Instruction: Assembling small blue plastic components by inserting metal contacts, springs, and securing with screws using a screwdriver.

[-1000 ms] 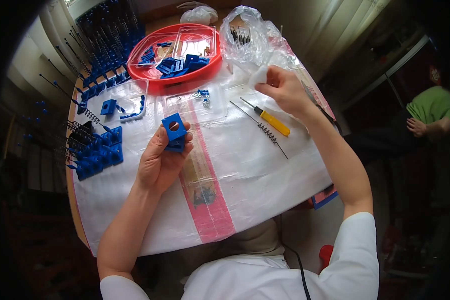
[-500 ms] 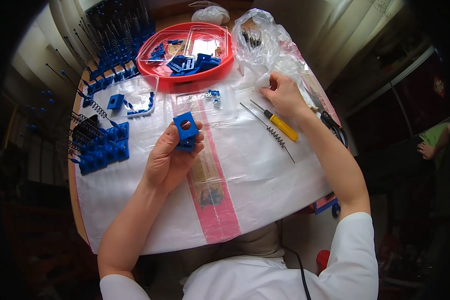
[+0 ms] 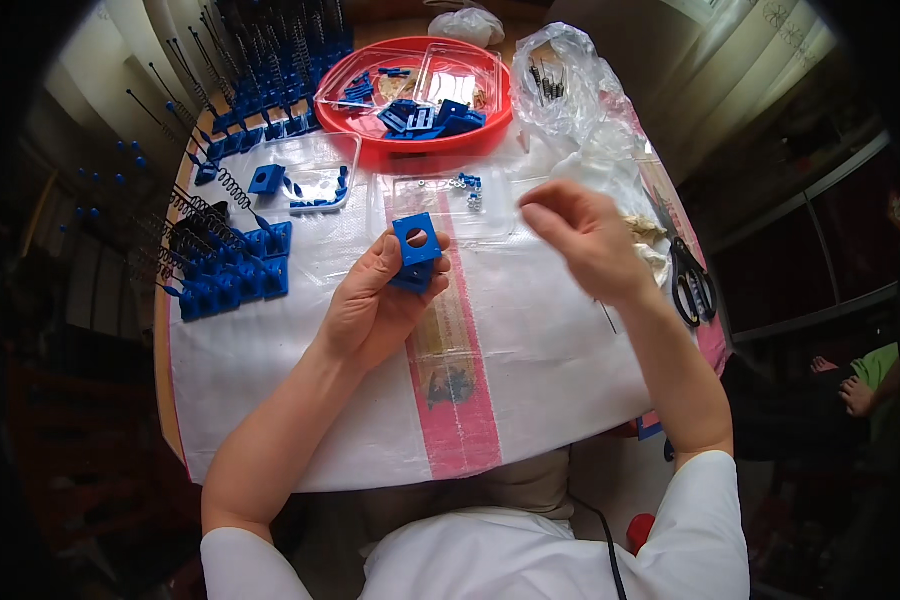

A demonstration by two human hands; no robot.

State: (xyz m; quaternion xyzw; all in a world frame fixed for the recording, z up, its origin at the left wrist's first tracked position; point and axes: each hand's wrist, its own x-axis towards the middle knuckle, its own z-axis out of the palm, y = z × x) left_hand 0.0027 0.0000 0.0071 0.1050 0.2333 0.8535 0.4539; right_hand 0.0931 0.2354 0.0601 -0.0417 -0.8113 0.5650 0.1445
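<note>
I have the left grip (image 3: 375,305) clamped, thumb and fingers, on a blue plastic block (image 3: 417,257) with a square face and a round hole, held over the white-sheeted table (image 3: 370,440). My right grip (image 3: 595,245) is off to its right, well apart from the block; it's blurred, and I can't tell whether its fingertips meet or pinch anything. Beyond the left grip lies a shallow clear plastic tray (image 3: 381,208), with a cluster of blue plastic bases (image 3: 235,282) to that grip's left. Black-handled scissors (image 3: 708,292) lie right of the right grip.
</note>
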